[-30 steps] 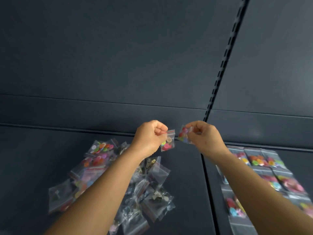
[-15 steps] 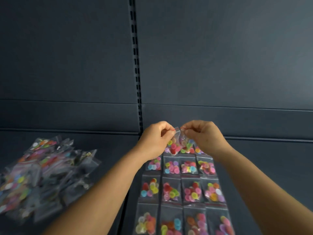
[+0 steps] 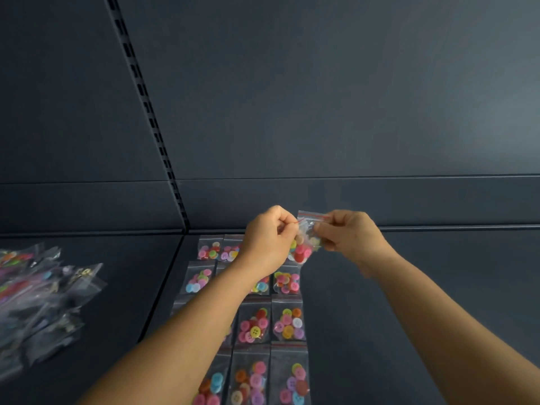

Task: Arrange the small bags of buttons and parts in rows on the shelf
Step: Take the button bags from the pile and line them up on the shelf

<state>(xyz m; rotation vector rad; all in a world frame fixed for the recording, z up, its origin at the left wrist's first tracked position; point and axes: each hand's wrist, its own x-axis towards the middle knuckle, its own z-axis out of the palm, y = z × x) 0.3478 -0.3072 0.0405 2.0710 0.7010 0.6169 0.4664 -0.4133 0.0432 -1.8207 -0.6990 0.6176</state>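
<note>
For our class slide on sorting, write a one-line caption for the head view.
Both hands, left hand and right hand, pinch a clear plastic bag of coloured buttons above neat rows of bags.

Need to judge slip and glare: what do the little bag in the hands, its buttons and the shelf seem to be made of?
Held bag: thin clear plastic film, glossy; it crinkles, glints, and has a red zip line on top.
Buttons inside: probably moulded plastic, bright solid colours, smooth sheen.
Shelf: likely painted sheet metal, dark matt blue-grey, flat with a soft, dull reflection.
</note>
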